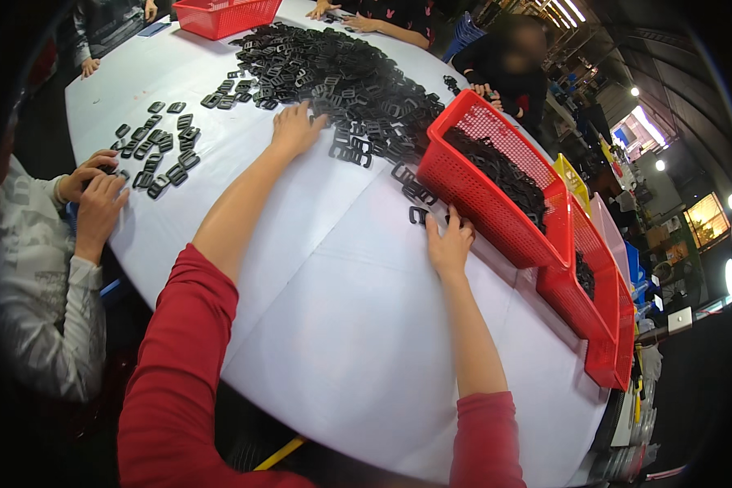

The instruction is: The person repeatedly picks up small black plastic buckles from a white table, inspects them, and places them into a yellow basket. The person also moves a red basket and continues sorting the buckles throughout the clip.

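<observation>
A large heap of black plastic strap buckles covers the far middle of the white table. My left hand reaches to the heap's near edge, its fingers spread and touching the buckles there. Closer to me on the right, my right hand rests on the table beside a red basket, thumb and forefinger apart. A few loose buckles lie just beyond its fingertips. A small dark piece shows between thumb and forefinger; whether the hand touches it is hard to make out.
A red basket filled with black pieces stands at right, with another red basket behind it. At left a co-worker's hands handle scattered buckles. Another red basket sits at the far edge, where more people work.
</observation>
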The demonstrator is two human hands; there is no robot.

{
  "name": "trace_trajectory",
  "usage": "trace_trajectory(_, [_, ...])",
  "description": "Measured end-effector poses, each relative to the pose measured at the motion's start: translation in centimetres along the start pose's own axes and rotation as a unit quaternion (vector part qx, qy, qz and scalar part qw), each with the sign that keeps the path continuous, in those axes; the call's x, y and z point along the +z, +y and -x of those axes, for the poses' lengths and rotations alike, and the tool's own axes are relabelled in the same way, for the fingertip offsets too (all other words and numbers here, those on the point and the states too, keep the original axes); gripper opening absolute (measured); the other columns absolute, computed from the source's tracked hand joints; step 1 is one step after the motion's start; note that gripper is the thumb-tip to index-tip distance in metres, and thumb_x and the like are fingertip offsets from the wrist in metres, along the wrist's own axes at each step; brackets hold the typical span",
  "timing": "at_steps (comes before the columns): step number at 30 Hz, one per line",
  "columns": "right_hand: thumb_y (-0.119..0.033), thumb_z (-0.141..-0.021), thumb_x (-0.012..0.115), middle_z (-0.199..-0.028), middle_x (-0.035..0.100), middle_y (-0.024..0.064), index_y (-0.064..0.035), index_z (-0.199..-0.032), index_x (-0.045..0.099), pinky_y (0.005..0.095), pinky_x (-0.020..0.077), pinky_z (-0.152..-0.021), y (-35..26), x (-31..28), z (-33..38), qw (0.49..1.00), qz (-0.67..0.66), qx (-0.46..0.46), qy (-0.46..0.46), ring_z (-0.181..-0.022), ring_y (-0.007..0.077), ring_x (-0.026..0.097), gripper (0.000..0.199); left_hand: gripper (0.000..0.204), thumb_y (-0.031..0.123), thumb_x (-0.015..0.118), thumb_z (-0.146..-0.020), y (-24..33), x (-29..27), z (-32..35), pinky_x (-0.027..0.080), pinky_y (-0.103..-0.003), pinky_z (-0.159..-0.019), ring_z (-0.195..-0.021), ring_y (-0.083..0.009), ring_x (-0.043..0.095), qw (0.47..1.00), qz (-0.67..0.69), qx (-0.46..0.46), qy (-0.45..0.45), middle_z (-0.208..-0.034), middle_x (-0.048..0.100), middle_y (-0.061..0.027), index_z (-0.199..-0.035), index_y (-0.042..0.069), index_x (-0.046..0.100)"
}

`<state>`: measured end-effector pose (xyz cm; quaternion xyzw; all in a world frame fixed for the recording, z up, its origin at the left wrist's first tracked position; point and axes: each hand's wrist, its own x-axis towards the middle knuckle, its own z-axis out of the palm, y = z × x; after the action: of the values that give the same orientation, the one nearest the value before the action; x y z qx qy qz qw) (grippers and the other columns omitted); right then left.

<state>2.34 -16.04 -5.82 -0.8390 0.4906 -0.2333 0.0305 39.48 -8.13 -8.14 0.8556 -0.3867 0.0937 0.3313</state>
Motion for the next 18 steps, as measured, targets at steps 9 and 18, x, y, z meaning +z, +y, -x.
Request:
trace_trajectory(9, [-0.039, -0.093, 0.058, -0.146, 0.028, 0.0355, 0.0024, -0.142, 0.037, 0.0519, 0.0267, -0.113, -10.6, 3.9, -4.5, 0.976, -0.136, -0.168, -0.029, -0.137, 0.0503, 0.026, 0.067, 0.051, 0.047, 0.046, -0.098, 4.7, 3.4, -4.7, 0.037, -0.040, -0.108, -0.127, -0.0355, 0.048, 0.984, 0.053, 0.156, -0.062, -0.134, 0.056, -0.0155, -0.133, 0.012, 0.057])
trace_trajectory(18, [-0.045, -0.098, 0.041, -0.137, 0.055, 0.0040, -0.0182, -0.128, 0.062, 0.0494, 0.0238, -0.112, -13.8, 9.0, -13.4, 0.992, -0.092, -0.080, -0.033, -0.132, 0.0252, 0.042, 0.045, 0.040, 0.036, 0.048, -0.098, 5.7, 3.0, -1.4, 0.040, -0.039, -0.104, -0.119, -0.0327, 0.054, 0.969, 0.143, 0.193, -0.054, -0.124, 0.061, -0.0148, -0.124, 0.009, 0.063])
